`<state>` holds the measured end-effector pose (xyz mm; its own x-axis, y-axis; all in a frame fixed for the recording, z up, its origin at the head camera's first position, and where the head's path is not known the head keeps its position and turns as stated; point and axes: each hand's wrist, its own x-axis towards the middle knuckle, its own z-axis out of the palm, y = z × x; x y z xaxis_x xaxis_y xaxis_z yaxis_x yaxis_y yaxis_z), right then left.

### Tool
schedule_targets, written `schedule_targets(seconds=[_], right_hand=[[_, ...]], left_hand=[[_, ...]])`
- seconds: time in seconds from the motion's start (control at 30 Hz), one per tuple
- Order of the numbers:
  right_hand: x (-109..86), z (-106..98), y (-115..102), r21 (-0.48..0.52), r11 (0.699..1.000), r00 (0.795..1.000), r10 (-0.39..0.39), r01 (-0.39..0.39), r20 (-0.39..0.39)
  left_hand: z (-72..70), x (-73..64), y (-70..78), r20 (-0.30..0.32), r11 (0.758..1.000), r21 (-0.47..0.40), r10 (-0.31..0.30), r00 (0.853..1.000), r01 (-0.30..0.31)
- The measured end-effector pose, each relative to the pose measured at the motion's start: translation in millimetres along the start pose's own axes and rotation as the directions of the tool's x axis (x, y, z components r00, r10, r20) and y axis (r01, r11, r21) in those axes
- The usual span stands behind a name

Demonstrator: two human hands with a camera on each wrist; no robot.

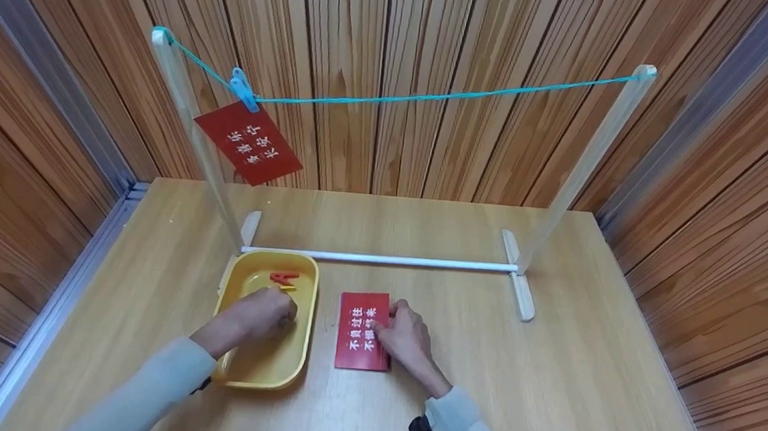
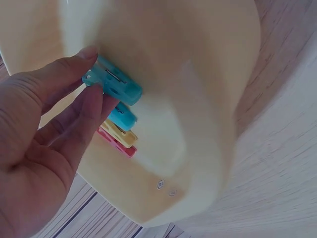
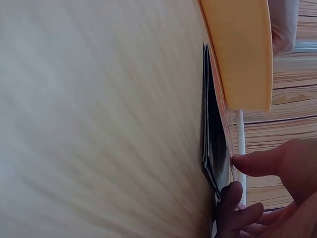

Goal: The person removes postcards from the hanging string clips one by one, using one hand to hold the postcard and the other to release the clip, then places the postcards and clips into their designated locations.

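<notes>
Inside the yellow tray (image 1: 269,367), my left hand (image 1: 256,312) pinches a blue clothespin (image 2: 116,82) between thumb and fingers. Beyond it in the left wrist view lie another blue clothespin (image 2: 124,116), a yellow one (image 2: 121,134) and a red one (image 2: 119,145). To the tray's right, a stack of red cards with white characters (image 1: 359,309) lies on the table. My right hand (image 1: 409,334) pinches the top card's right edge, thumb above and a finger beneath. Another red card (image 1: 249,147) hangs tilted from a teal cord (image 1: 434,98), held by a blue clothespin (image 1: 243,88).
The cord runs between two upright posts, the left post (image 1: 196,125) and the right post (image 1: 586,166). A white rod (image 1: 414,262) joins them low down, behind the tray and cards. Wood-patterned panels (image 1: 426,27) enclose the table (image 1: 424,229) at the back and sides.
</notes>
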<state>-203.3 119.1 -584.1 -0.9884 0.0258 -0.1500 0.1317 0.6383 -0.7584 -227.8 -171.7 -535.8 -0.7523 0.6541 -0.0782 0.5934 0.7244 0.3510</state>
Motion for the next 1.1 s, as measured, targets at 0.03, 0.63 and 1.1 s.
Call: schedule_targets(seconds=[0.03,0.63,1.1], right_hand=[[-0.1,0.2,0.1,0.000,1.000,1.000,-0.005,0.005,-0.002],[1.3,3.7,3.4,-0.019,1.000,1.000,-0.012,0.011,-0.014],[1.0,0.3,1.9,-0.025,0.999,0.999,-0.047,0.047,-0.009]], left_hand=[[-0.2,0.1,-0.2,-0.002,1.000,-0.002,0.001,1.000,-0.001],[5.5,0.5,4.3,0.028,0.988,0.054,-0.146,0.989,0.145],[5.8,2.6,3.1,-0.023,0.991,0.128,-0.039,0.999,0.041]])
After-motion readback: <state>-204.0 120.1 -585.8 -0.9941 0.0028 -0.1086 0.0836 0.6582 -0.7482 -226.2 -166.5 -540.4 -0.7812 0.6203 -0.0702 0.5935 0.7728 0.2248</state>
